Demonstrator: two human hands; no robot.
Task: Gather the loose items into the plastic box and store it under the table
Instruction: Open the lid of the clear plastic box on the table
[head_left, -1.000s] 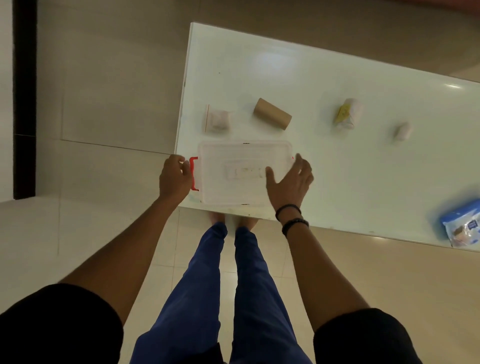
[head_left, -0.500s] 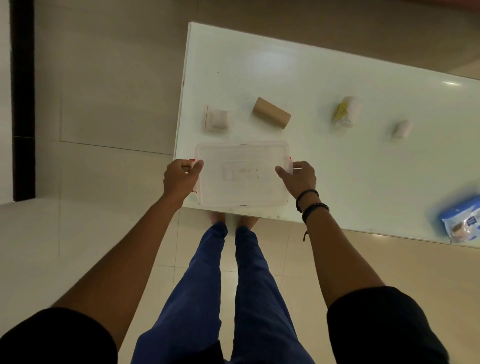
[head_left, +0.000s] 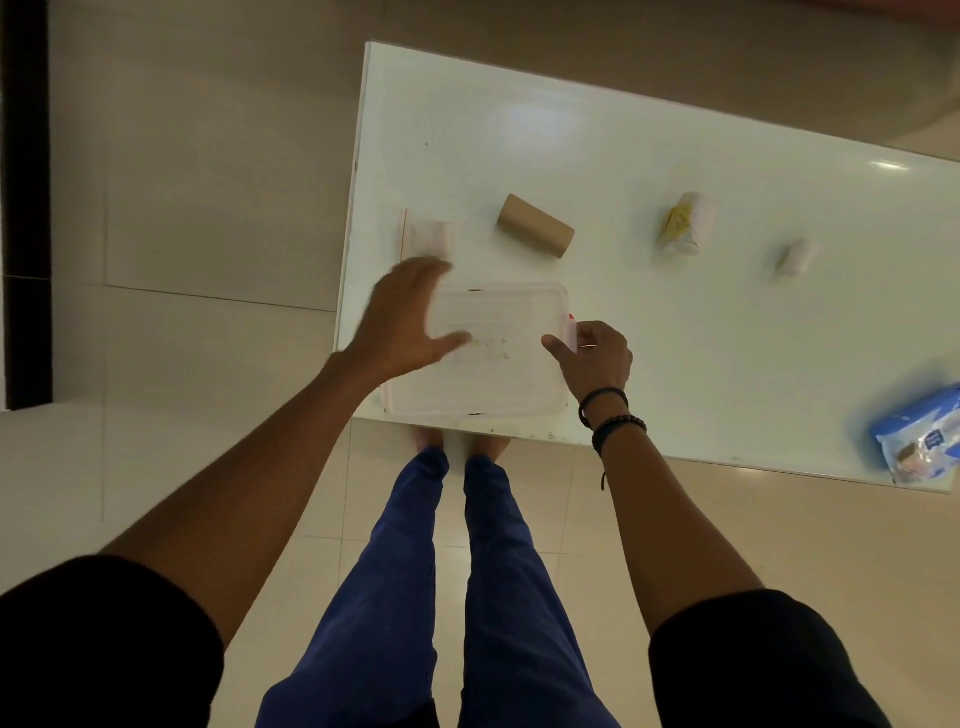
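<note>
Translucent and rectangular, the lidded plastic box (head_left: 498, 353) is sitting at the near left corner of the glossy white worktop (head_left: 649, 322), its long axis running along the near edge. Its lid is looking closed and its inside is too hazy to read. The right hand (head_left: 592, 356) is pinching the red latch (head_left: 571, 318) at the box's three o'clock end, fingers narrow. The left hand (head_left: 402, 319), blurred and spread wide, is hovering over the nine o'clock end, holding nothing, and is nearer the small pale packet (head_left: 426, 236) at eleven o'clock. Likely the lid is about to come off.
</note>
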